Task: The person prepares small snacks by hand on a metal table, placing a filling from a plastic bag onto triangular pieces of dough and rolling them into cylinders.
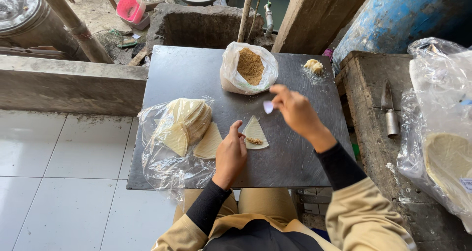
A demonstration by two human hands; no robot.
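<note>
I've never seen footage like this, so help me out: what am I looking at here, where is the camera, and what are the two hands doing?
The one picture comes from a camera worn on a person's head, looking down at their own bare hands over a dark flat metal board. The left hand rests on a pale triangular dough sheet carrying a dab of brown filling. The right hand hovers above, its fingers pinching a small white spoon. Nearby lie a clear plastic bag of stacked pale dough triangles, a white plastic bag of brown crumbly filling and a small lump of pale paste.
</note>
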